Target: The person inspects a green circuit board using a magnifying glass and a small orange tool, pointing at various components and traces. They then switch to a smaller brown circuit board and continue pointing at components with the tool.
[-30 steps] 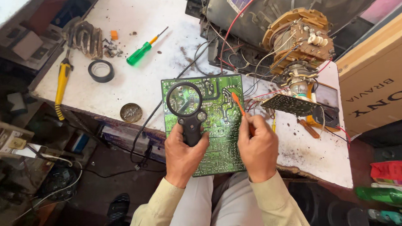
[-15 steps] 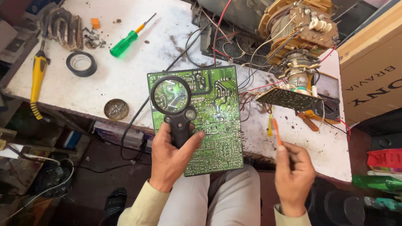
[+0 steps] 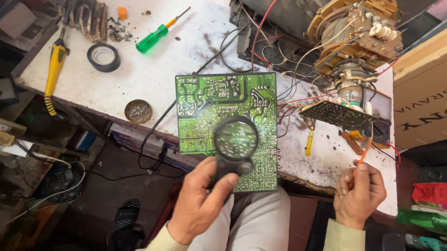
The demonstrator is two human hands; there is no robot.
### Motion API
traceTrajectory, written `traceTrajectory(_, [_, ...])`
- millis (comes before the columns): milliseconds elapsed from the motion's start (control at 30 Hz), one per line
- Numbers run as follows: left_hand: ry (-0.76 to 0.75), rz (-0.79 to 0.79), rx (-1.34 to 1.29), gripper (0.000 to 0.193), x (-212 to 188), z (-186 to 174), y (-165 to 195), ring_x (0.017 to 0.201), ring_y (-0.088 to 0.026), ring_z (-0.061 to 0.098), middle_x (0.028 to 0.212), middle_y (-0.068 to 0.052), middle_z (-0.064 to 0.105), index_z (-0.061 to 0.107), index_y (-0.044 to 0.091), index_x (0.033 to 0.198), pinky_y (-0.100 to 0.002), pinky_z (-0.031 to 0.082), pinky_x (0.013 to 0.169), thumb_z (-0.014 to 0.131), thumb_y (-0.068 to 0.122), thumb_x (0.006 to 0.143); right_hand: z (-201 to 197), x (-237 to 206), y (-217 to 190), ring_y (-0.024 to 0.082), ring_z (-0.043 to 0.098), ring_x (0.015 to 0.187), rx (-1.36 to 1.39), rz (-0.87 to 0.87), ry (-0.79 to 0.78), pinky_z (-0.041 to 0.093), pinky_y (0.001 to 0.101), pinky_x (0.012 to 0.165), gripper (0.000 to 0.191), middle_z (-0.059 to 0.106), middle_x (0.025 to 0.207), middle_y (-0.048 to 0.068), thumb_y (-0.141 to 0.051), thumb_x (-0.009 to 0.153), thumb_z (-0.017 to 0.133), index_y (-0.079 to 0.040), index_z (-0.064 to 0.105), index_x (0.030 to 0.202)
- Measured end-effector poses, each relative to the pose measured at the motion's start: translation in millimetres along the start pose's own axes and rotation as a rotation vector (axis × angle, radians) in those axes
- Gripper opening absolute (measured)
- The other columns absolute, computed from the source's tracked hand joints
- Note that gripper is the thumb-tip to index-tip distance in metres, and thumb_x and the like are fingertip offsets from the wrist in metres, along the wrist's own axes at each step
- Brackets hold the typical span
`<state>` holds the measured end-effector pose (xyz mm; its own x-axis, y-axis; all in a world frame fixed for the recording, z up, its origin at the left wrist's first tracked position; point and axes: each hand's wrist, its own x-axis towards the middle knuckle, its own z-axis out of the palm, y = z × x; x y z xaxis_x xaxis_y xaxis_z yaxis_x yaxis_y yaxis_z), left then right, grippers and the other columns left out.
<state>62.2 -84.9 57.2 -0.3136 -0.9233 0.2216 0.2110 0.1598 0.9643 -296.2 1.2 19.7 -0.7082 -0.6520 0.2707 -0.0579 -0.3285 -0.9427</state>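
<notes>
Green rectangular circuit board (image 3: 217, 98) overhangs the table edge; my left hand (image 3: 201, 200) grips a black-handled magnifying glass (image 3: 235, 138) over it, my right hand (image 3: 359, 195) pinches a thin orange tool (image 3: 363, 153) clear of its right edge.

Magnifying glass (image 3: 236, 138): it moved from the upper left part of the green circuit board (image 3: 226, 110) down to the board's lower middle, toward the near edge of the surface (image 3: 181, 57).
Left hand (image 3: 202, 200): it slid back off the board and gripped the black handle from below the board's near edge.
Right hand (image 3: 358, 195): it left the board, where its orange tool (image 3: 362, 155) had touched the middle a second earlier, and drew off to the near right corner of the surface, tool tip raised clear.
</notes>
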Motion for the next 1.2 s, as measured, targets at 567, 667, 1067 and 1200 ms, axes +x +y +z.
traceTrajectory(567, [-0.093, 0.003, 0.073, 0.031, 6.9, 20.6, -8.8, 0.097, -0.029, 0.068, 0.113, -0.021, 0.068, 0.065, -0.004, 0.089, -0.037, 0.052, 0.084, 0.075, 0.025, 0.091, -25.3, -0.1, 12.1, 0.008, 0.032, 0.047, 0.136, 0.067, 0.017, 0.023, 0.0220, 0.041, 0.021, 0.050, 0.075, 0.005, -0.023, 0.112, 0.056, -0.004, 0.061, 0.107])
traceTrajectory(667, [-0.093, 0.020, 0.066, 0.030, 7.5, 21.3, -9.1, 0.098, -0.030, 0.068, 0.114, -0.021, 0.067, 0.066, -0.004, 0.092, -0.037, 0.053, 0.085, 0.075, 0.025, 0.091, -24.9, -0.9, 12.2, 0.009, 0.032, 0.047, 0.138, 0.061, 0.010, 0.023, 0.0222, 0.041, 0.021, 0.050, 0.075, 0.006, -0.023, 0.112, 0.056, -0.004, 0.061, 0.107])
traceTrajectory(1067, [-0.071, -0.005, 0.002, 0.027, 11.9, 20.2, -2.8, 0.092, -0.025, 0.066, 0.112, -0.018, 0.069, 0.067, -0.003, 0.090, -0.034, 0.052, 0.081, 0.073, 0.023, 0.092, -32.5, -0.6, 18.0, 0.009, 0.033, 0.049, 0.167, 0.052, -0.004, 0.025, 0.0220, 0.043, 0.022, 0.050, 0.073, 0.007, -0.024, 0.114, 0.057, -0.003, 0.061, 0.109])
traceTrajectory(1200, [-0.015, -0.005, 0.026, 0.029, 15.7, 17.0, -1.6, 0.088, -0.023, 0.064, 0.108, -0.017, 0.069, 0.062, -0.005, 0.086, -0.032, 0.051, 0.077, 0.073, 0.022, 0.092, -35.7, -1.1, 20.2, 0.008, 0.033, 0.045, 0.156, 0.041, -0.014, 0.025, 0.0222, 0.045, 0.025, 0.049, 0.074, 0.007, -0.025, 0.115, 0.058, -0.001, 0.060, 0.107])
